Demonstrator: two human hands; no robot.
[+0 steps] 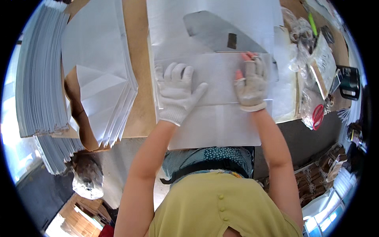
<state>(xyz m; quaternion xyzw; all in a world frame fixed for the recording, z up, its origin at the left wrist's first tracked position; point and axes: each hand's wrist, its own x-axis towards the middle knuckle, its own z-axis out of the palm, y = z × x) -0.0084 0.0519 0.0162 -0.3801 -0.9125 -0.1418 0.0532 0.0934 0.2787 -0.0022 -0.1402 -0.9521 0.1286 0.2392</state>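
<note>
Left hand (176, 93) and right hand (251, 83), both flat and unclenched, are pressing folded white paper sheet (215, 79); uneven pressure risks skewing the crease

Both bare forearms reach forward from the lower edge. The left hand (176, 94), in a white glove, lies flat, palm down, fingers spread. The right hand (251, 85), in a fingertip-less glove, presses palm down, fingers together and pointing ahead.

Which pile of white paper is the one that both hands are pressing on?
The folded sheet in the middle, under the left hand and right hand. The fanned folded pile and the tall flat stack lie untouched on the left.
</note>
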